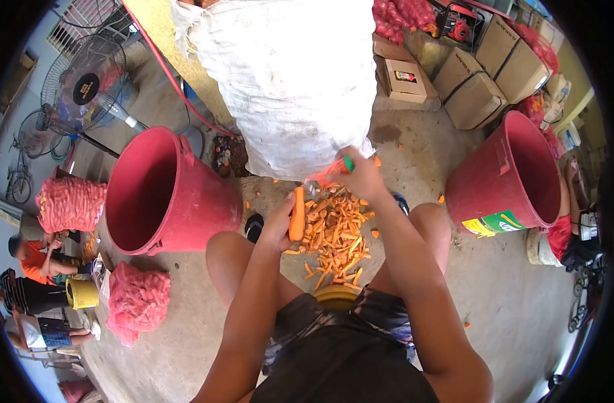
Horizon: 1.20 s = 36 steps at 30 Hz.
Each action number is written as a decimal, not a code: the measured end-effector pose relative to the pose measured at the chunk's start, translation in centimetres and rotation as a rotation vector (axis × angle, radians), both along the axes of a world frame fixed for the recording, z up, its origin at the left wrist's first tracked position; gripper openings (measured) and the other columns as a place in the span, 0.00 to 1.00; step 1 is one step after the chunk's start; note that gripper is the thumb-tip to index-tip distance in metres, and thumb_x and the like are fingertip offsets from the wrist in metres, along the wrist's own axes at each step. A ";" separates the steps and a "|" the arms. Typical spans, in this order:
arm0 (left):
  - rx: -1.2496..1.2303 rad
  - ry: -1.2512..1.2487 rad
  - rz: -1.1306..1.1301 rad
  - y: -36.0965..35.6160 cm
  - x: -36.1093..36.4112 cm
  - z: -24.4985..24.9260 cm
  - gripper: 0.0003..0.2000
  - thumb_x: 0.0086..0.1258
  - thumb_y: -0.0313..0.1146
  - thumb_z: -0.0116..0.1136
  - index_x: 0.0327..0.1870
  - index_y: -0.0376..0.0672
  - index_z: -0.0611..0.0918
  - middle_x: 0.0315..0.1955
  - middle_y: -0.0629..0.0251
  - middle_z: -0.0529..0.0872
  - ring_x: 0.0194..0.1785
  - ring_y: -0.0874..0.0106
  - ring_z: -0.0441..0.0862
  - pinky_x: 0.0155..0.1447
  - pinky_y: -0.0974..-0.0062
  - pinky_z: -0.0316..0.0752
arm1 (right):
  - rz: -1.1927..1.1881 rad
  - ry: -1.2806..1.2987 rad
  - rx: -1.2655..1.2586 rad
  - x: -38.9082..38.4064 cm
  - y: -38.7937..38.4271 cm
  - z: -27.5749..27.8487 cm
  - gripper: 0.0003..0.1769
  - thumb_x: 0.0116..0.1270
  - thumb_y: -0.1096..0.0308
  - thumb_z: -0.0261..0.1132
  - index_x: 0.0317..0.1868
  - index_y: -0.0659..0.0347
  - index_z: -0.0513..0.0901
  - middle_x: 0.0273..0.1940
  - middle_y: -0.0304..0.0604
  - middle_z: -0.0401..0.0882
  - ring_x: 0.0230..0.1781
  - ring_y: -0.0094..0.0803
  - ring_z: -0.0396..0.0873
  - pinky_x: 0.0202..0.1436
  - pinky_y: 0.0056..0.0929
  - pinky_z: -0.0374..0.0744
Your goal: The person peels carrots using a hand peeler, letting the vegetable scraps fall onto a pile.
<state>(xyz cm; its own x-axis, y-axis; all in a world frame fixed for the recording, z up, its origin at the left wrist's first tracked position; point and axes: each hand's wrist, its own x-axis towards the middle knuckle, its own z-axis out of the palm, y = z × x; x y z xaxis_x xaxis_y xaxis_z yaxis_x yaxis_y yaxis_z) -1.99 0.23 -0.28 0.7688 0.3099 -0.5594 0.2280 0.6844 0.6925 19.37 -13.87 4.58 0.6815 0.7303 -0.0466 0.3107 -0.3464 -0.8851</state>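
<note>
My left hand point(277, 225) is closed around a peeled-looking orange carrot point(297, 225), which it holds upright. Just right of its tip, my right hand point(366, 178) grips a peeler point(328, 174) with a red-orange and green handle, blurred by motion. The peeler's metal head is close beside the carrot's upper end. Below both hands, between my legs, a heap of carrot peelings point(337, 232) is spread on the floor. A large white sack point(293, 87) stands directly in front of me.
A deep red tub point(166, 235) stands at my left and another red tub point(478, 181) at my right. Pink mesh sacks point(139, 299) and a fan point(85, 87) are on the left, where several people sit. Cardboard boxes point(468, 87) stand at the back right.
</note>
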 end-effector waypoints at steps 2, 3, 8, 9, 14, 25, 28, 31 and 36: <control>-0.092 -0.005 0.177 -0.6 0.8 1.2 0.23 0.89 0.53 0.47 0.67 0.44 0.80 0.42 0.67 0.86 0.36 0.74 0.83 0.40 0.72 0.83 | 0.203 -0.132 0.067 -2.8 -0.4 -0.6 0.35 0.56 0.57 0.86 0.60 0.59 0.81 0.42 0.49 0.89 0.42 0.44 0.88 0.50 0.41 0.84; -0.092 -0.006 0.178 -0.3 0.8 0.8 0.23 0.89 0.53 0.47 0.67 0.44 0.80 0.42 0.67 0.86 0.36 0.74 0.83 0.40 0.72 0.83 | 0.403 -0.262 0.135 -3.9 -0.6 -0.8 0.34 0.57 0.56 0.86 0.60 0.59 0.81 0.45 0.50 0.89 0.45 0.47 0.88 0.52 0.43 0.84; 0.039 0.098 0.103 -1.5 0.9 2.5 0.23 0.88 0.55 0.47 0.60 0.44 0.82 0.38 0.67 0.84 0.33 0.74 0.81 0.36 0.73 0.82 | 0.194 -0.154 -0.103 -1.6 -0.4 1.1 0.36 0.55 0.56 0.86 0.61 0.58 0.82 0.46 0.51 0.88 0.47 0.49 0.88 0.55 0.42 0.84; 0.039 0.098 0.102 -1.6 0.6 2.5 0.23 0.88 0.55 0.47 0.60 0.44 0.82 0.38 0.67 0.84 0.33 0.74 0.81 0.36 0.73 0.82 | 0.039 -0.131 -0.065 0.1 -0.3 0.3 0.35 0.55 0.55 0.86 0.60 0.57 0.83 0.45 0.51 0.89 0.47 0.47 0.89 0.54 0.42 0.84; 0.002 0.041 0.083 -0.3 0.5 0.9 0.24 0.88 0.56 0.47 0.62 0.43 0.81 0.41 0.64 0.86 0.34 0.74 0.82 0.39 0.73 0.83 | 0.162 -0.166 -0.030 -1.8 -1.0 1.2 0.35 0.54 0.54 0.86 0.60 0.55 0.83 0.46 0.52 0.89 0.47 0.48 0.89 0.53 0.45 0.84; 0.164 0.118 -0.088 -1.2 0.4 2.6 0.25 0.88 0.57 0.45 0.72 0.50 0.78 0.41 0.66 0.85 0.32 0.75 0.81 0.35 0.72 0.84 | -0.070 -0.158 -0.149 1.0 -0.3 1.7 0.34 0.57 0.57 0.85 0.61 0.56 0.83 0.45 0.53 0.89 0.46 0.44 0.89 0.54 0.41 0.85; 0.042 0.074 0.033 -1.8 0.9 3.3 0.26 0.88 0.58 0.45 0.73 0.52 0.77 0.37 0.69 0.82 0.29 0.76 0.79 0.30 0.73 0.81 | 0.068 -0.114 -0.098 -1.2 -0.9 1.4 0.35 0.56 0.56 0.86 0.62 0.57 0.82 0.43 0.53 0.89 0.45 0.43 0.88 0.54 0.40 0.84; -0.107 0.009 0.133 -2.0 1.0 3.9 0.26 0.88 0.58 0.45 0.73 0.51 0.77 0.34 0.69 0.81 0.30 0.77 0.79 0.29 0.74 0.80 | 0.306 -0.201 0.028 -3.8 -1.1 1.0 0.36 0.55 0.56 0.86 0.62 0.58 0.82 0.43 0.53 0.89 0.46 0.43 0.88 0.55 0.40 0.84; 0.142 0.178 -0.091 -1.4 0.2 2.9 0.24 0.87 0.59 0.45 0.59 0.47 0.81 0.30 0.69 0.81 0.25 0.78 0.76 0.28 0.75 0.76 | 0.040 -0.146 -0.076 0.7 -1.1 0.9 0.32 0.56 0.54 0.85 0.58 0.53 0.82 0.41 0.50 0.88 0.43 0.47 0.88 0.50 0.43 0.84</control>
<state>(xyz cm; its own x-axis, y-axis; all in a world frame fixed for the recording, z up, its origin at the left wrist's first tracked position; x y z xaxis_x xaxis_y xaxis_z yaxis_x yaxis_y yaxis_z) -1.78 -1.20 2.65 0.6902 0.3289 -0.6445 0.4113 0.5545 0.7234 20.06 -15.01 5.44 0.6556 0.7551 -0.0053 0.4487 -0.3952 -0.8015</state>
